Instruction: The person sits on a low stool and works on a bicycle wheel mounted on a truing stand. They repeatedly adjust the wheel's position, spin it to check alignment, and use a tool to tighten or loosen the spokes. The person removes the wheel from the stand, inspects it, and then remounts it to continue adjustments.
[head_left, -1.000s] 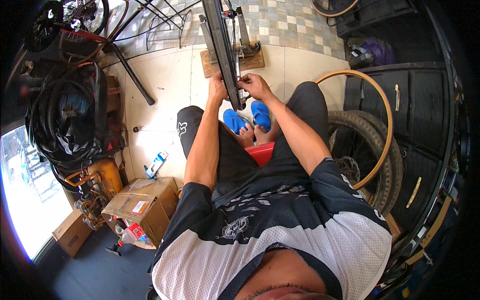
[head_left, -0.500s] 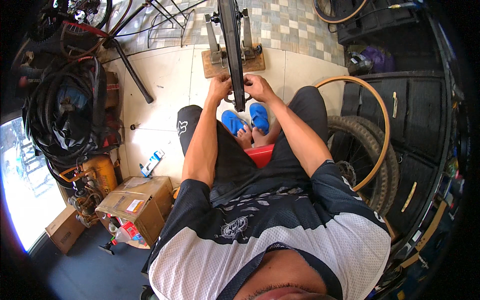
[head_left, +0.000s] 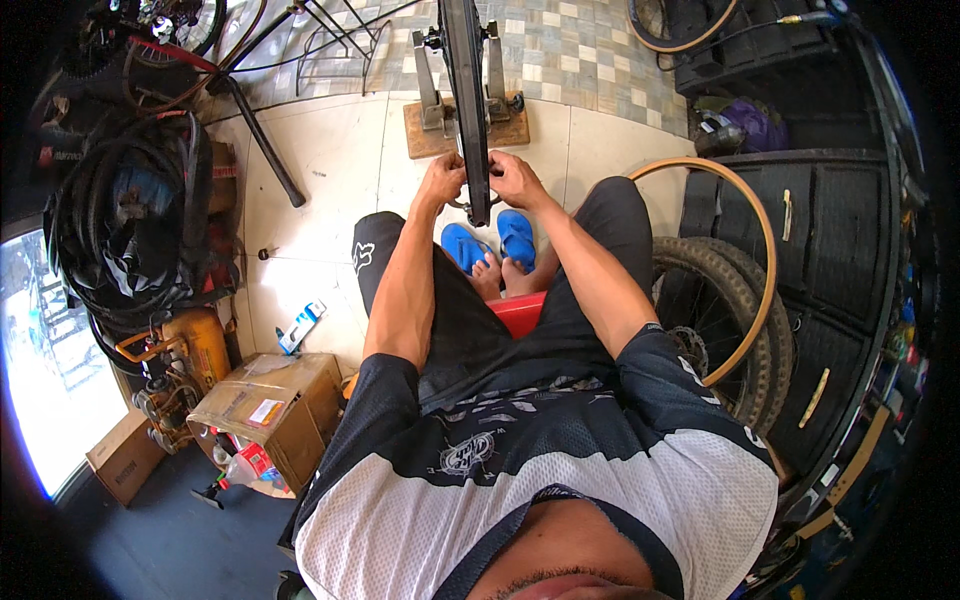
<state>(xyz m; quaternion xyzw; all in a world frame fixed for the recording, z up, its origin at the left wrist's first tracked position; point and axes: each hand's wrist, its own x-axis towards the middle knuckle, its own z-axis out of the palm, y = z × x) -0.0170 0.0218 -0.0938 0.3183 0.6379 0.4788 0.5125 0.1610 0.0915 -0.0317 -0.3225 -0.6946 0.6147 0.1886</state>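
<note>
A bicycle wheel (head_left: 464, 90) with a black rim stands upright, seen edge-on, in a metal truing stand (head_left: 432, 108) on a wooden base (head_left: 421, 145). My left hand (head_left: 442, 180) is closed at the wheel's left side, near its lower end in the picture. My right hand (head_left: 517, 182) is closed on the opposite side, its fingertips close against the wheel. What the fingers pinch is hidden by the wheel and the hands. Just below both hands, a small curved metal part shows beside the rim.
Blue slippers (head_left: 463, 247) lie at my feet, before a red seat (head_left: 517, 315). On the right, a tan-edged tyre (head_left: 771, 262) and knobby wheels lean by black drawers (head_left: 843, 230). On the left are hanging black tubes (head_left: 75, 235), a yellow compressor (head_left: 198, 342) and a cardboard box (head_left: 277, 399).
Both hands stay closed at the wheel, with only slight finger movement. The whole view has shifted very slightly.
</note>
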